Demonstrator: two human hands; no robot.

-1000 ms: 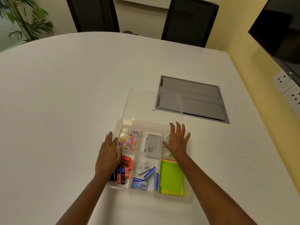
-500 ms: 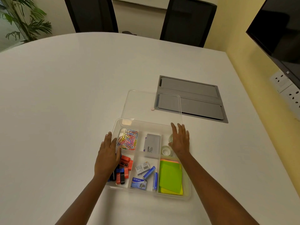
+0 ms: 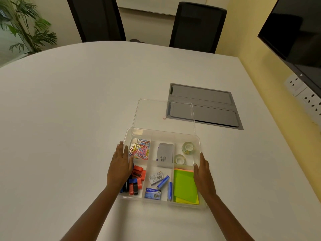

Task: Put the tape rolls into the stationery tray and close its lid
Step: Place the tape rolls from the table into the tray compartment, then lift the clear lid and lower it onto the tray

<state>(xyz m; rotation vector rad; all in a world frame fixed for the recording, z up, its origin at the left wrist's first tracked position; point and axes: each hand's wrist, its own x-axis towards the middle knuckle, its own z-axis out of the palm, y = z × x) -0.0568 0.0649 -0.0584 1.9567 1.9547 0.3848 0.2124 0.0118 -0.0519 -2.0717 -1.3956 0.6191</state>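
Note:
The clear stationery tray [image 3: 162,131] sits on the white table in front of me. Two clear tape rolls lie in its far right compartment: one [image 3: 188,147] at the back, the other [image 3: 180,159] nearer me. The clear lid [image 3: 152,112] lies flat on the table just behind the tray. My left hand [image 3: 119,166] rests flat on the tray's left edge, fingers apart, partly covering the red and blue clips. My right hand [image 3: 203,176] lies along the tray's right edge, fingers extended, with nothing in it.
Other compartments hold coloured paper clips [image 3: 140,149], a grey box [image 3: 165,154], staple boxes [image 3: 156,178] and green sticky notes [image 3: 185,186]. A grey cable hatch [image 3: 208,108] is set into the table behind the lid. Two chairs stand at the far side; a screen hangs at right.
My right hand has drawn back from over the tape rolls to the tray's right edge, uncovering both rolls. My left hand has stayed on the left edge.

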